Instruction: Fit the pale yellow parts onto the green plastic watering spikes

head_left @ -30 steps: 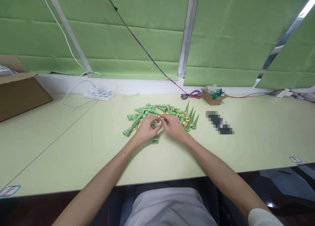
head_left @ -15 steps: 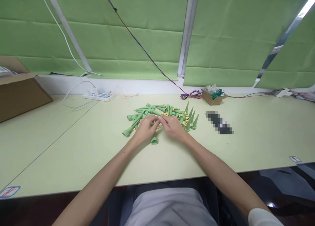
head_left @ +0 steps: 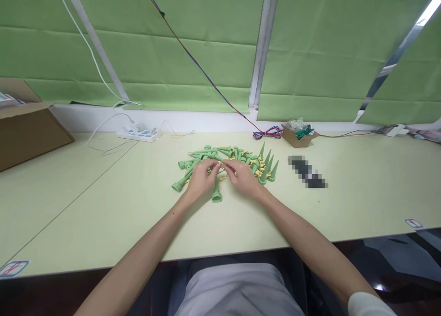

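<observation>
At the far left of the worktop point(head_left: 113, 224), one large open cardboard box point(head_left: 31, 137) holds printed items, too cut off to count. Next comes one white power strip point(head_left: 138, 134), with plugs in it. The pile of green spikes point(head_left: 193, 166) lies mid-worktop, too overlapped to count exactly, with many small yellow parts among them. The left hand point(head_left: 203, 176) reaches in from the near left, palm down, thumb and fingers closed in a pinch; one green tube point(head_left: 217, 195) lies just beside it on the near side, its open end toward the near edge. Between the fingertips of both hands is one small yellow piece point(head_left: 221, 165). The right hand point(head_left: 243, 176) mirrors this from the near right, its fingertips also closed on that piece. At the pile's right end, four green cones point(head_left: 269, 167) point away. Farther back sits one coiled red-and-blue cable point(head_left: 268, 132), touching or nearly touching one small cardboard box point(head_left: 298, 138) of clear and dark green plastic. Right of the pile lies one dark item point(head_left: 308, 172), pixelated.
</observation>
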`<state>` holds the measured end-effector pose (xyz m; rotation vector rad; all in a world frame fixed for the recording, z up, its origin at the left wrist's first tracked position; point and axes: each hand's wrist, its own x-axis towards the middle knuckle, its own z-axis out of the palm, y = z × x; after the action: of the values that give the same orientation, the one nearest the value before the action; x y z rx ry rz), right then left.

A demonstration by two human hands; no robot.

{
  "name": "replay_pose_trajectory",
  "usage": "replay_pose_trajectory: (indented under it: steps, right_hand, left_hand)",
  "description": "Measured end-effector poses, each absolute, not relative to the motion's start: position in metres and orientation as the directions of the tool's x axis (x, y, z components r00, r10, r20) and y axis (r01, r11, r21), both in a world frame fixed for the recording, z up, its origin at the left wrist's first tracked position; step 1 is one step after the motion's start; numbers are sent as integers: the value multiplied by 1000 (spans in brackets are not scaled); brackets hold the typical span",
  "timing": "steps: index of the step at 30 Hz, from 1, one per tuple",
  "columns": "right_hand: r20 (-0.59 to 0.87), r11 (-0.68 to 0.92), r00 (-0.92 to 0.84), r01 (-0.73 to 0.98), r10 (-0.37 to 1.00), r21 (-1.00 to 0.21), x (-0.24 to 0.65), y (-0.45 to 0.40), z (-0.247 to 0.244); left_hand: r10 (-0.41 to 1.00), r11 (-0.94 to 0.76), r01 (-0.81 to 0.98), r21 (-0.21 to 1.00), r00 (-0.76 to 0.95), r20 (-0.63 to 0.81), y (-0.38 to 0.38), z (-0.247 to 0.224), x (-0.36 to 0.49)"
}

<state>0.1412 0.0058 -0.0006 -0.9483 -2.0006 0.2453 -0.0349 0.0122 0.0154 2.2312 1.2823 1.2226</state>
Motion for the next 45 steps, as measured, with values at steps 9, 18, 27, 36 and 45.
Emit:
replay_pose_trajectory:
  steps: [9,18,27,36,45]
  right_hand:
    - [639,658,-247,514,728,-550,141,7,-1]
    - [676,691,-239,476,697,-545,140,2,6]
    - [622,542,-17,508,783,-669,142,5,7]
    - [581,496,59,454,812,-740,142,8,4]
    - [569,489,54,449,820,-747,141,5,7]
  left_hand:
    - [890,-453,471,757,195,411,9,24,-34]
    - [891,-441,383,812,299,343,7,22,-32]
    - [914,-405,473,783,210,346,8,23,-32]
    - [905,-419,501,757,169,390,7,25,-32]
    - [924,-382,650,657,248,291,10,20,-38]
